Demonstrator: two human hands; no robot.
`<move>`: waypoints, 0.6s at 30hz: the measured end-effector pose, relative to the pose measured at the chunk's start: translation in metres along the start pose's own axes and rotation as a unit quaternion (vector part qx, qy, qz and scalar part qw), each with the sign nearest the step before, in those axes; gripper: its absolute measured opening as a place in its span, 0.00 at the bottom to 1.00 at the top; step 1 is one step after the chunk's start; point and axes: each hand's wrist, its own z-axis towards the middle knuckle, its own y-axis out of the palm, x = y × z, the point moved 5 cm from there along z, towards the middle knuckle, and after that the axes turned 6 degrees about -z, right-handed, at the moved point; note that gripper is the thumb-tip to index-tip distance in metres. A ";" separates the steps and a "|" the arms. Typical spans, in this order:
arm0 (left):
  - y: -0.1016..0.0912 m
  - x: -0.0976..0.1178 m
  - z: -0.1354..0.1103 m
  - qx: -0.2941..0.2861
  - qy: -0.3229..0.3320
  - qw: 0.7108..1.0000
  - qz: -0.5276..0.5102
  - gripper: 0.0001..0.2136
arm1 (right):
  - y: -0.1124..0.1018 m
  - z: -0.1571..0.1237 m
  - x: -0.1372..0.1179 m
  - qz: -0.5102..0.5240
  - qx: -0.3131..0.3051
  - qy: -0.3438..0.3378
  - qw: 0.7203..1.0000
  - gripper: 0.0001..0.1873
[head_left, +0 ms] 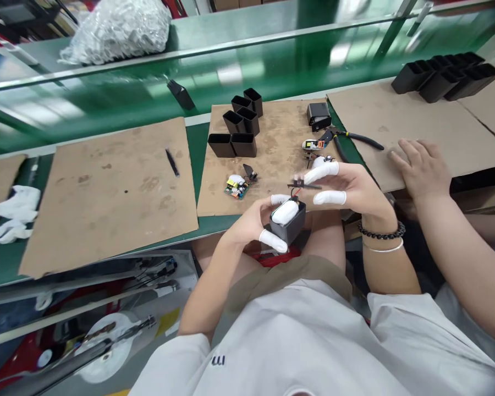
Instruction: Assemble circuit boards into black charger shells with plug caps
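Table | my left hand grips black housing, right hand pinches leads | I judge one underway; empty housings, circuit board wait.

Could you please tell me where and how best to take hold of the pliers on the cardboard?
Take the pliers by the black handles, from above on the right side. The handles splay rightward and lie flat and bare, while the nose points left among small parts. A co-worker's hand rests close by, so come in carefully.
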 end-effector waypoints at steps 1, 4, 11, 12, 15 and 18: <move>0.000 0.000 0.000 -0.005 0.005 1.000 0.000 0.44 | 0.002 0.001 0.002 -0.033 -0.015 -0.013 0.999 0.23; 0.000 0.001 0.000 0.068 0.062 0.992 0.085 0.41 | 0.009 -0.005 -0.001 -0.144 -0.021 -0.061 0.987 0.16; 0.016 -0.004 0.013 0.319 0.173 0.828 0.428 0.28 | 0.033 -0.034 -0.015 -0.274 0.072 -0.046 0.958 0.10; 0.018 -0.006 0.015 0.326 0.174 0.816 0.444 0.27 | 0.038 -0.036 -0.017 -0.295 0.082 -0.037 0.951 0.09; 0.019 -0.013 0.018 0.362 0.192 0.779 0.474 0.24 | 0.054 -0.041 -0.023 -0.355 0.110 -0.013 0.928 0.06; 0.017 -0.019 0.018 0.387 0.215 0.753 0.487 0.21 | 0.064 -0.044 -0.025 -0.392 0.134 0.022 0.910 0.07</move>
